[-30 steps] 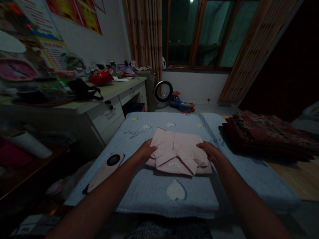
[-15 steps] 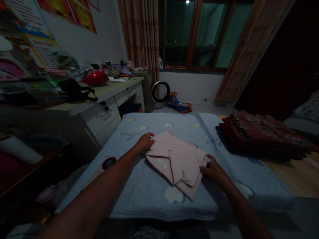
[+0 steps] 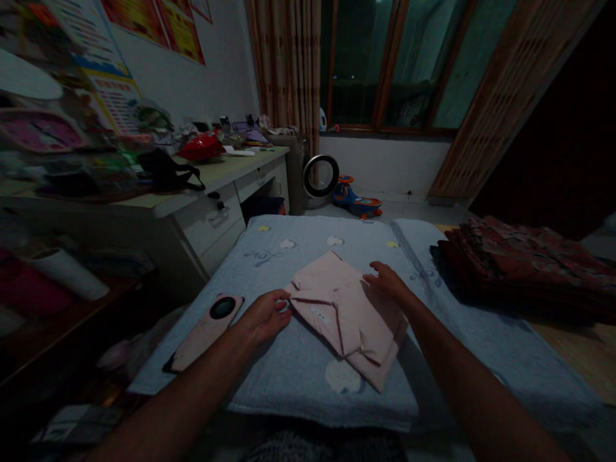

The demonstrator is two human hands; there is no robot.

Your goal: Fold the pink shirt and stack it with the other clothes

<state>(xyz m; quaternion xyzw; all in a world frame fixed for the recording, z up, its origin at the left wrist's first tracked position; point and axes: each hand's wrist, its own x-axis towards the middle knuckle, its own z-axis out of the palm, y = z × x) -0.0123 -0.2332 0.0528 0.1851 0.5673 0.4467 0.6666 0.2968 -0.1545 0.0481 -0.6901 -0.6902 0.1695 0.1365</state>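
Note:
A folded pale pink garment (image 3: 356, 301), seemingly a shirt with a small white label, lies on a blue quilted cover (image 3: 269, 378). At its left corner is my left hand (image 3: 269, 316), fingers loosely bent and apart, the fingertips touching or just beside the edge. Over the garment's upper right side hovers my right hand (image 3: 389, 282), open, its fingers pointing left with nothing in them. A pink phone (image 3: 206, 333) with a round black camera ring lies on the cover, left of my left forearm.
A stack of dark red folded cloths (image 3: 524, 263) stands on the right. Along the left wall runs a cluttered desk (image 3: 240, 168) with a black bag (image 3: 166, 172). Beyond the cover are a round fan-like ring (image 3: 321, 176) and a blue and orange ride-on toy (image 3: 357, 200).
My right hand has left the garment's right corner and moved up and inward over it. My left hand has slid down its left edge. The view has shifted slightly, showing the whole phone.

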